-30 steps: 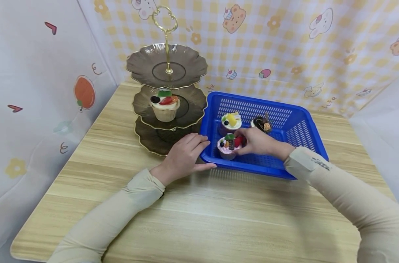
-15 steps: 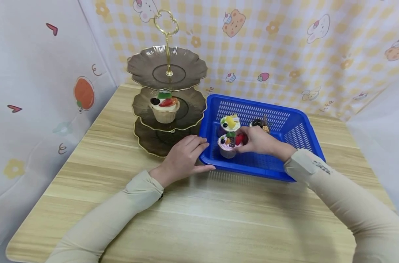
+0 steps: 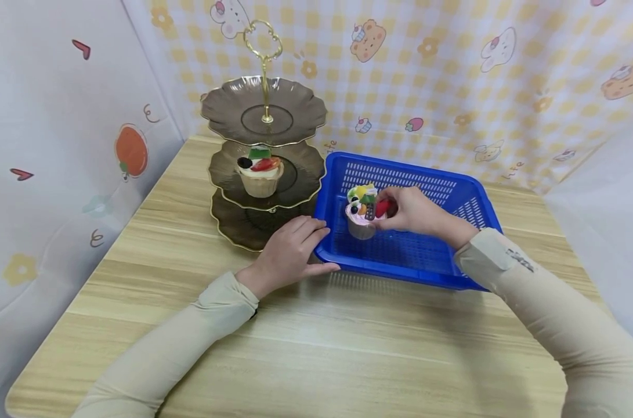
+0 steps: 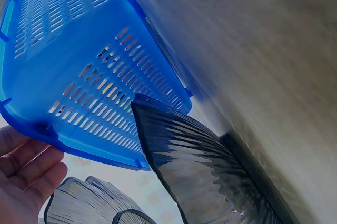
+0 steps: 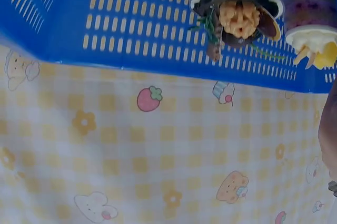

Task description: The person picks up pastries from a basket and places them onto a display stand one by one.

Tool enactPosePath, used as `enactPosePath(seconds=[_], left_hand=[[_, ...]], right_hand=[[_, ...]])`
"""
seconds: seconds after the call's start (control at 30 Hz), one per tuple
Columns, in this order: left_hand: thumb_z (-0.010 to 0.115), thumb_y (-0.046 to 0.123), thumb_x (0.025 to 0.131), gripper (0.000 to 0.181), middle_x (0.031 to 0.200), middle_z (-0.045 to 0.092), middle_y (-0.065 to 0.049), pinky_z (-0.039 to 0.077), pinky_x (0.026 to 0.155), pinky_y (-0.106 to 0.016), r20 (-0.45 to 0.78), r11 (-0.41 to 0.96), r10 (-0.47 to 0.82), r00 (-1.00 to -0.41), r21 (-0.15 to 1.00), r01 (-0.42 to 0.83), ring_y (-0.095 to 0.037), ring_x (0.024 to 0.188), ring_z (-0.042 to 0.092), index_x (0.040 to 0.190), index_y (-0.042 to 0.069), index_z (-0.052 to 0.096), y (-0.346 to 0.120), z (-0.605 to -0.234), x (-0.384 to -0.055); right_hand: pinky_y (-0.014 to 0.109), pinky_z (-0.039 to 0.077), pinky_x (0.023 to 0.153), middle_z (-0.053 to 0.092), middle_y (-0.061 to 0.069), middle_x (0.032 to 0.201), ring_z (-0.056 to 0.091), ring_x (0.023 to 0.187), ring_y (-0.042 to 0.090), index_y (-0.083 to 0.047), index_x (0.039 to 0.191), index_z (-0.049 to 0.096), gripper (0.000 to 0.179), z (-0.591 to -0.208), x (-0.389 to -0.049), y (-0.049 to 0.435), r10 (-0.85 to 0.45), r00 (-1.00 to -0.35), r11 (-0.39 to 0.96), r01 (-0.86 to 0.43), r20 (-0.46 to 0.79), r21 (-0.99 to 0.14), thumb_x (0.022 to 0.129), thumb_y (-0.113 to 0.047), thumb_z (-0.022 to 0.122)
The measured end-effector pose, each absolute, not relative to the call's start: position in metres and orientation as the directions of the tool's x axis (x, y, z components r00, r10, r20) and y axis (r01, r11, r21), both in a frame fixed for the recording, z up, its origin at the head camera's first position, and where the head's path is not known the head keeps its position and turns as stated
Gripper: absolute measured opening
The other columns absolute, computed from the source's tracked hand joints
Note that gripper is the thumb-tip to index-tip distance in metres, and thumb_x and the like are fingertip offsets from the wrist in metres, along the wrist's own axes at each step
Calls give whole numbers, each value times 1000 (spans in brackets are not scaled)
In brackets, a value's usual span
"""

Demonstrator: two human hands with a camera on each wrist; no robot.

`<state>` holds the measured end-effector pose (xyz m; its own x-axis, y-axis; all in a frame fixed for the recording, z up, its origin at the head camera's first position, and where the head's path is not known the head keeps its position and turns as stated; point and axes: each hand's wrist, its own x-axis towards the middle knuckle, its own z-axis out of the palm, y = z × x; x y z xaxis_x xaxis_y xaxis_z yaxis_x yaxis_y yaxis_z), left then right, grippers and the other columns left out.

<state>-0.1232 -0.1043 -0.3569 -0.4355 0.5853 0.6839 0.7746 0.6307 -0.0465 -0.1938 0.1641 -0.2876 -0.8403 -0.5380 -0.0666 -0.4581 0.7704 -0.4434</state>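
Where the right hand (image 3: 415, 213) is gripping: its thumb and fingers are pinching the pink-creamed cupcake (image 3: 361, 227) at its right side.
Cupcake's place: it is showing upright inside the blue basket (image 3: 389, 274), though I cannot tell whether its base is touching the floor.
Basket corner: the left hand (image 3: 292, 249) is resting on the near-left rim, fingers lying together, thumb spreading away.
Just behind: a yellow-topped cupcake (image 3: 359, 190) is peeking out, while a chocolate-topped cupcake (image 5: 239, 13) is showing beside it in the right wrist view.
Tiered stand (image 3: 243, 114): it is rising left of the basket, its middle tier bearing a strawberry-topped cupcake (image 3: 260, 183).
Wooden table (image 3: 321, 354): it is supporting basket and stand.
Checked cloth (image 3: 441, 87): it is hanging behind everything.
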Motion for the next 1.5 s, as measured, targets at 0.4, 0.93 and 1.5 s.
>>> enactPosePath(seconds=[0.4,0.93,1.5], left_hand=[[80,57,66,69,105,70,-11,51,94,-34,685,625,586,-433,-41,780,-23,99,64,103,0,72,-104,-356,-123],[77,59,69,68,105,70,-11,51,94,-33,688,623,588,-425,-50,780,-23,100,64,104,1,72,-105,-357,-124],[75,61,70,67,105,70,-9,50,95,-32,690,630,587,-423,-61,775,-22,100,63,102,2,73,-105,-357,-126]], right_hand=[[24,51,61,67,9,83,60,69,14,-1,103,63,40,-271,-198,158,-531,-846,774,-463,-47,-431,78,-28,78],[26,50,66,67,10,86,61,74,17,-2,106,61,40,-252,-207,140,-522,-853,767,-456,-24,-451,80,-28,76],[18,48,63,67,11,89,61,76,16,-3,107,60,37,-235,-223,125,-507,-862,754,-444,1,-484,82,-27,74]])
